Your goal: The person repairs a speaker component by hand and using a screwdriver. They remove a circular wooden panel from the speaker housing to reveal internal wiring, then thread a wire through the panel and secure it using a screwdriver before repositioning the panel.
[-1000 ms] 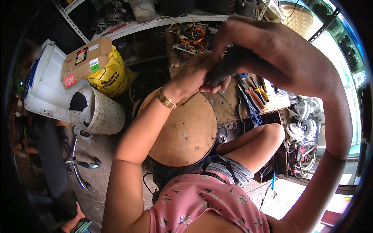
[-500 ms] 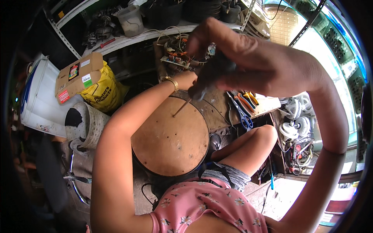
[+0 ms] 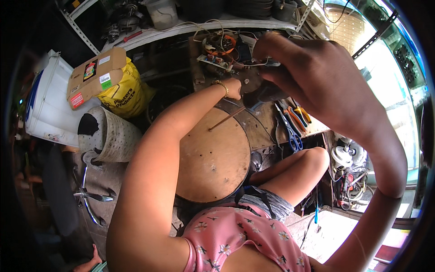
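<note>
My right hand [image 3: 310, 79] is raised over the workbench [image 3: 263, 136], fingers curled round a dark tool [image 3: 263, 95], partly hidden by that hand. A long thin shaft [image 3: 226, 118] slants from the tool down to a round wooden board [image 3: 210, 163] by my lap. My left hand [image 3: 232, 88], a gold bracelet at its wrist, is curled at the bench, left of the tool; what it holds, if anything, is hidden. Scissors [image 3: 294, 138] and orange-handled pliers [image 3: 297, 118] lie to the right. A circuit board [image 3: 213, 61] with wires lies behind my hands.
At the left are a cardboard box [image 3: 86, 86], yellow sack [image 3: 124, 97], white plastic bin [image 3: 50, 120], perforated drum [image 3: 118, 140] and metal swivel base [image 3: 88, 195]. A shelf [image 3: 149, 36] runs behind. White parts [image 3: 344, 154] sit right. Another person's foot [image 3: 90, 260] shows bottom left.
My left hand has moved forward and right, away from the tool. My right hand is still raised with the tool, its wrist and fingers shifted, and the long shaft now shows more fully.
</note>
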Demonstrator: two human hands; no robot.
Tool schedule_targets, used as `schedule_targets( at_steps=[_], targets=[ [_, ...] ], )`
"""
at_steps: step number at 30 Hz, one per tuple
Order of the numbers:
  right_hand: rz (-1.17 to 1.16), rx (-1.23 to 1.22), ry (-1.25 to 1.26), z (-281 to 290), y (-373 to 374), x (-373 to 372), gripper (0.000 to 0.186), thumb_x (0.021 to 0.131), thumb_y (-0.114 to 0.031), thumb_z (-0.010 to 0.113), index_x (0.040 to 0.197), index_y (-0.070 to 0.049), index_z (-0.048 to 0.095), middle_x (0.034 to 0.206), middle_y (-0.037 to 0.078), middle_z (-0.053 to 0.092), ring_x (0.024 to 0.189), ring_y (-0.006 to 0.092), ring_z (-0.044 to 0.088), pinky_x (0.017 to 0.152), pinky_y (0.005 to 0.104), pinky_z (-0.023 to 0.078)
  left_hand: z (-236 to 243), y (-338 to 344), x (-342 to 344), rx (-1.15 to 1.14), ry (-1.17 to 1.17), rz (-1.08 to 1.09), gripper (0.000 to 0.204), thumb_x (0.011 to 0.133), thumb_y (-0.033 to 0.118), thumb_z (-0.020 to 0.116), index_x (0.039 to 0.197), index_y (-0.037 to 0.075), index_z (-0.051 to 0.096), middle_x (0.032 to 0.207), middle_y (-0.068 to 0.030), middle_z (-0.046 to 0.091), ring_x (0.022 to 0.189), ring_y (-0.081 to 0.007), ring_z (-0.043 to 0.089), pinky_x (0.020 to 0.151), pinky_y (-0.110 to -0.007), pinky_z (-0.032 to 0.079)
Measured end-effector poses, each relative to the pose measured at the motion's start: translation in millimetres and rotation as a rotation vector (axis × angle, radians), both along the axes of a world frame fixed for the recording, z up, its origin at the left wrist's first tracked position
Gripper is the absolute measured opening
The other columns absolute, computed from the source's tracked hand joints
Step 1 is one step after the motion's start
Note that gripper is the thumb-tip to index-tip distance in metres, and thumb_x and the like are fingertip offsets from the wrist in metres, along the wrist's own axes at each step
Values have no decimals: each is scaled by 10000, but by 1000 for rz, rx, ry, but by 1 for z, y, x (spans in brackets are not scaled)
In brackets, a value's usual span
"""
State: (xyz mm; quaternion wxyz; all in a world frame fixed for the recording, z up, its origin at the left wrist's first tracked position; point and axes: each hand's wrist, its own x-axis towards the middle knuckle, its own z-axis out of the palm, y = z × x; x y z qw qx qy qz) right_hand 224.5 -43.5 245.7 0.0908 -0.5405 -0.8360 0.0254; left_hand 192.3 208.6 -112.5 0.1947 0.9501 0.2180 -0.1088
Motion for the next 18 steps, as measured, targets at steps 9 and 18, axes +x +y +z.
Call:
schedule_targets(
  at_steps=[9, 18],
  targets=[
    [44, 0, 121, -2, 5, 14, 305, 899, -5, 558, 1189, -32, 470, 841, 100, 634, 862, 222, 666, 691, 374, 470, 98, 7, -79, -286, -746, 158, 193, 876, 212, 546, 906, 31, 605, 763, -42, 608, 688, -154, 583, 654, -309, 474],
    [66, 36, 250, -11, 4, 11, 313, 851, 46, 556, 1151, -27, 500, 979, 106, 606, 929, 247, 646, 791, 360, 490, 131, -81, -252, -267, -1043, 467, 66, 905, 92, 549, 877, 47, 509, 801, 45, 450, 716, -38, 428, 628, -193, 375]
  ],
)
